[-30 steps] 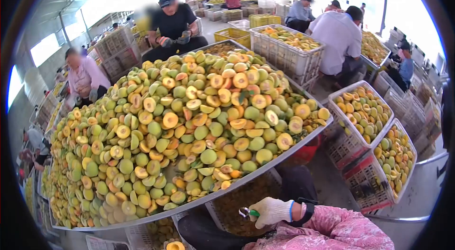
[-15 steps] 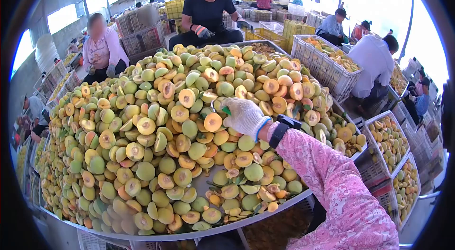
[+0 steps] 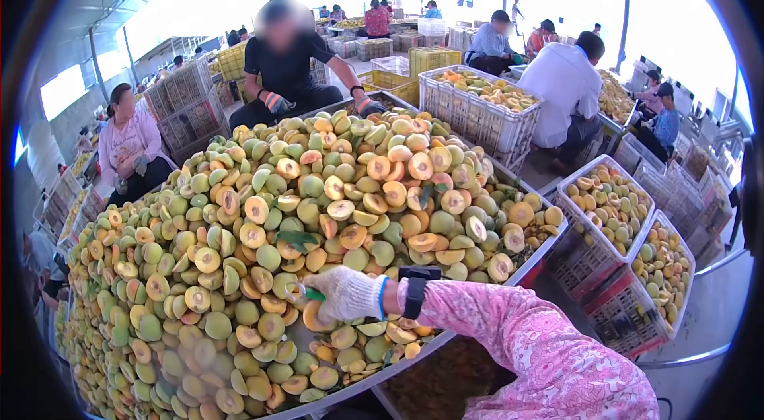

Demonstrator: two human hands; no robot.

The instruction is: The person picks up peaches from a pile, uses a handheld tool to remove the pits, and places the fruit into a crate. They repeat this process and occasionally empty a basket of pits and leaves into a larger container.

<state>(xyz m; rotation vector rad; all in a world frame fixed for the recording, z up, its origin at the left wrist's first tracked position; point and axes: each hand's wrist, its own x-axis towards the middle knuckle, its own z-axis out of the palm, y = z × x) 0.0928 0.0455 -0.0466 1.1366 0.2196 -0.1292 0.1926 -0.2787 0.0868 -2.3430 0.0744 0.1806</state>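
Note:
My right hand [image 3: 350, 293], in a white knit glove with a blue cuff edge, is closed around a small tool with a green handle [image 3: 315, 293]. A thin curved metal end shows past the fingers. An orange apricot half [image 3: 316, 316] lies right under the fingertips, overlapping the glove in this view. Around the hand spreads a big heap of halved apricots [image 3: 239, 261], green to orange, some with pits showing. A dark green leaf [image 3: 296, 239] sits among them, above the hand. My left hand is out of view.
The table's pale rim [image 3: 446, 339] curves along the near side. Crates of apricots [image 3: 609, 205] stand at the right, another crate [image 3: 477, 114] behind the heap. Across the table sits a person in black [image 3: 286, 70] with gloved hands; a person in pink [image 3: 131, 141] sits at left.
The camera has turned right, so the scene shifts left. My right hand, still holding the green-handled tool, has come down the heap to the near side, beside an orange apricot half.

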